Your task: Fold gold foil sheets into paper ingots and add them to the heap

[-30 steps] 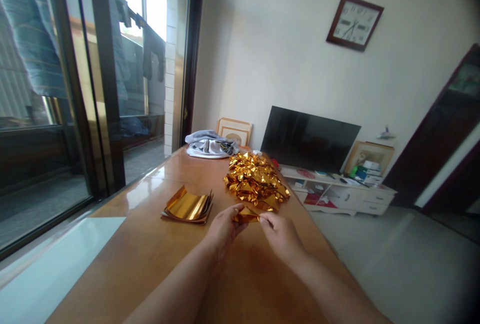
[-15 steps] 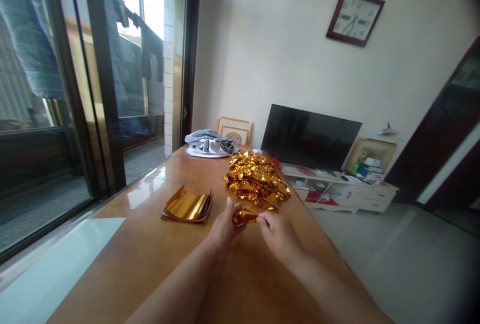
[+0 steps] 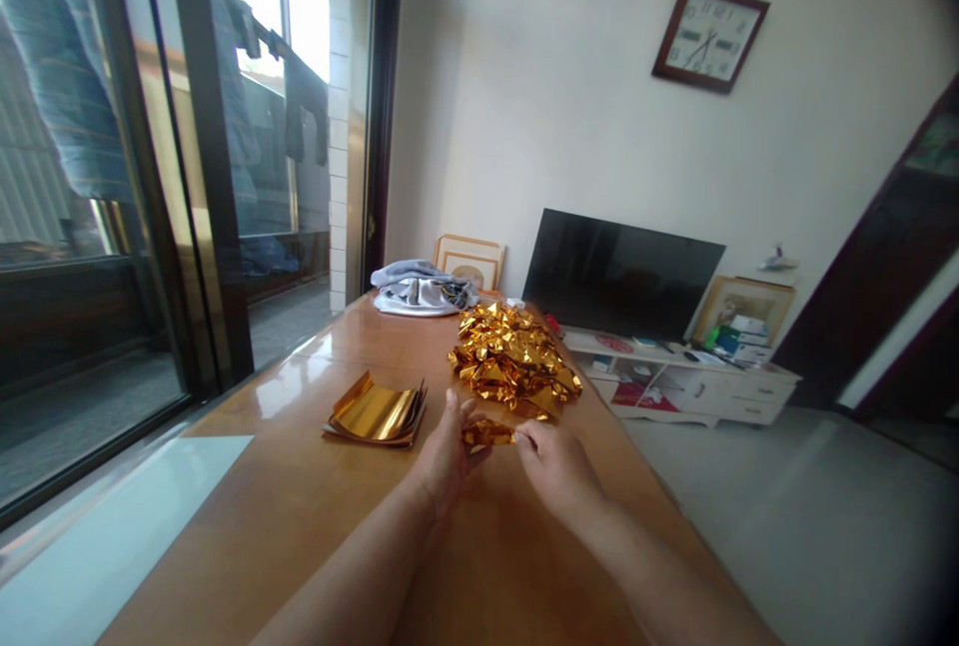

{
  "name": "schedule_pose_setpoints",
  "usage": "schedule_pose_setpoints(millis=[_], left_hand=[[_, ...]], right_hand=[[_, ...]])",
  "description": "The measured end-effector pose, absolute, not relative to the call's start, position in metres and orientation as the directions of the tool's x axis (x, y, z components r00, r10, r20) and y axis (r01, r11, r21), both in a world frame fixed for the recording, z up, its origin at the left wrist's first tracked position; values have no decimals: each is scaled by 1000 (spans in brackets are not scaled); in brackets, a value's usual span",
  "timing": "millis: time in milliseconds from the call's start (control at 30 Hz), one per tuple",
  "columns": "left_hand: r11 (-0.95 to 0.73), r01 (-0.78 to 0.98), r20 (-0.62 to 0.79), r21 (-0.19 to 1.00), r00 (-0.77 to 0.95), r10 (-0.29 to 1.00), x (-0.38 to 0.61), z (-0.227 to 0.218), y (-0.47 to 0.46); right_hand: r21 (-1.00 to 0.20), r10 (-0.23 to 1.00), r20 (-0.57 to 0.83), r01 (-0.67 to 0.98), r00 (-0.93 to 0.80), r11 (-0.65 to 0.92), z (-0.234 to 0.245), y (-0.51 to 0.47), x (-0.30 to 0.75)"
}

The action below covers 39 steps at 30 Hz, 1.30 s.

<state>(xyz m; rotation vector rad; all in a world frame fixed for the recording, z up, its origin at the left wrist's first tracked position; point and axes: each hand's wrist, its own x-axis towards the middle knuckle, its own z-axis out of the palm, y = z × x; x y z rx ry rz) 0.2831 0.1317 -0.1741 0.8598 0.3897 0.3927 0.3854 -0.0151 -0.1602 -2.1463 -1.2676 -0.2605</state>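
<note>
Between my two hands is a folded piece of gold foil paper (image 3: 486, 434), held just above the wooden table. My left hand (image 3: 448, 446) has its fingers around the left end, the thumb pointing up. At the right end, my right hand (image 3: 550, 456) pinches the tip between thumb and fingers. Directly beyond lies a heap of folded gold foil pieces (image 3: 513, 351). To the left of my left hand rests a stack of flat gold foil sheets (image 3: 375, 414), the top one curled up at its sides.
The glossy wooden table (image 3: 300, 526) stretches away from me. Bundled grey clothes (image 3: 420, 289) lie at its far end, near framed pictures (image 3: 471, 257). A pale sheet (image 3: 150, 516) covers the left edge. Beyond stand a television (image 3: 621, 272) and a white cabinet (image 3: 700, 391).
The foil piece between my hands looks flatter and more crumpled than before. My left thumb has shifted slightly left; my right hand keeps its pinch in nearly the same place.
</note>
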Motion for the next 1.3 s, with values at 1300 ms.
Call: schedule_pose_setpoints(millis=[1300], left_hand=[[131, -470, -29, 873, 217, 976, 250, -152, 202]], right_hand=[[-330, 409, 264, 480, 874, -813, -125, 83, 485]])
